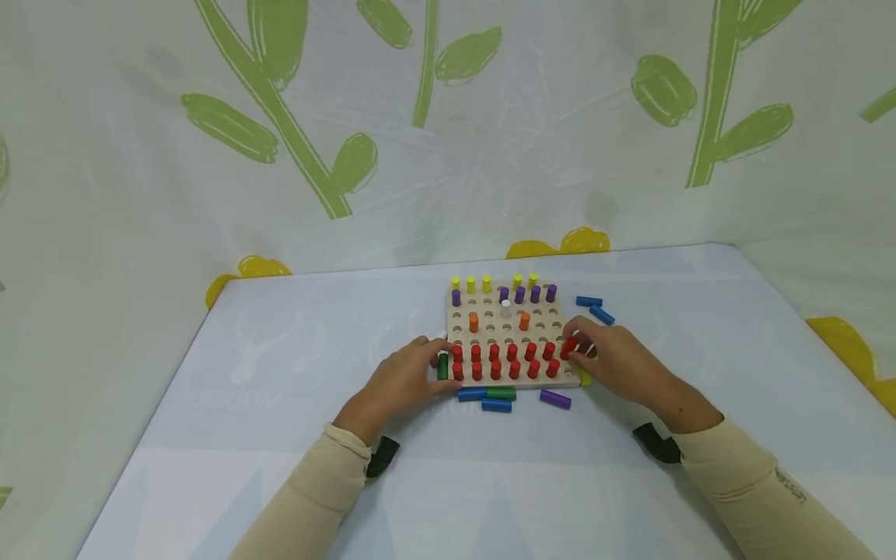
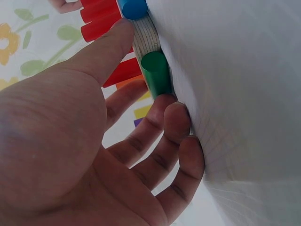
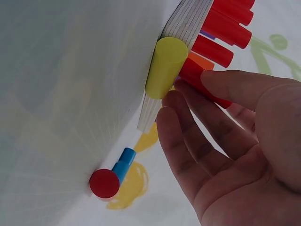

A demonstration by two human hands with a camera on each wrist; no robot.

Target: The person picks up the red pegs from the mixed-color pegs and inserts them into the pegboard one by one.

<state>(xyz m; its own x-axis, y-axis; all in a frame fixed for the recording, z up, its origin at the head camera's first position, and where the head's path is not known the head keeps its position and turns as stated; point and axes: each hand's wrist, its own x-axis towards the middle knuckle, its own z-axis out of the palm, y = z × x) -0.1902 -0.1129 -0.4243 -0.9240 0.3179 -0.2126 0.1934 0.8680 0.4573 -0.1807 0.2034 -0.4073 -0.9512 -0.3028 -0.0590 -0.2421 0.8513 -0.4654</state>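
Observation:
A light wooden pegboard lies on the table with several rows of round holes. My right hand pinches a red peg between thumb and fingers. That peg leans at the right end of the second row from the front. Along the two front rows stand several red pegs. My left hand touches the board's front left corner, thumb near the front edge and fingers relaxed along the left side. Beside those fingers lies a green peg. Farther back are orange, purple, white and yellow pegs.
Blue pegs, another green peg and a purple peg lie before the board. A yellow peg rests against its right side. Two blue pegs lie beyond, near a loose red peg.

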